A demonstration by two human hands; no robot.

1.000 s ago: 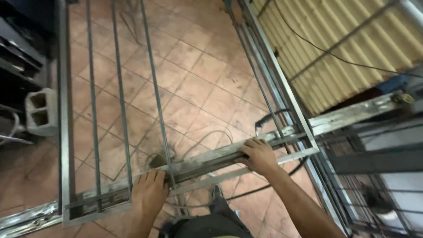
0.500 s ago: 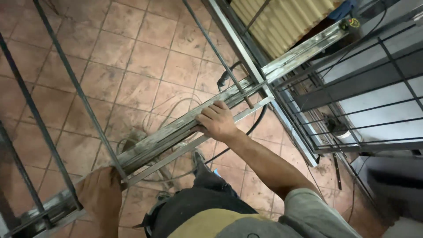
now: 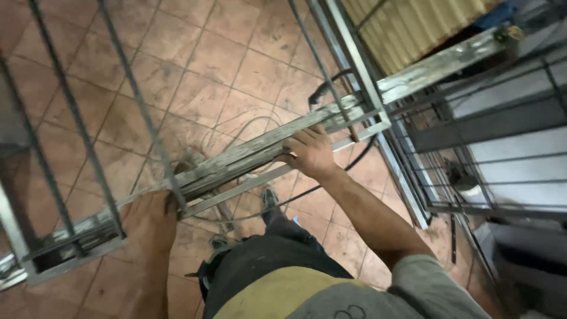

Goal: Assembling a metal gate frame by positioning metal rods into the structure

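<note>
Two bare hands hold the bottom rail of a metal barred frame (image 3: 248,156), which slants up toward the right. Left hand (image 3: 150,221) has its grip closed under the rail near the frame's lower corner, just beside an upright bar. Right hand (image 3: 310,152) has its grip wrapped over the rail farther up, well apart from the left. Below both grips lies the tiled floor (image 3: 207,53), with a black cable (image 3: 331,85) curling past the right grip.

Grey metal grille frame (image 3: 236,162) with thin vertical bars, tilted over a tiled floor, its lower rail apparently worn and scuffed
</note>
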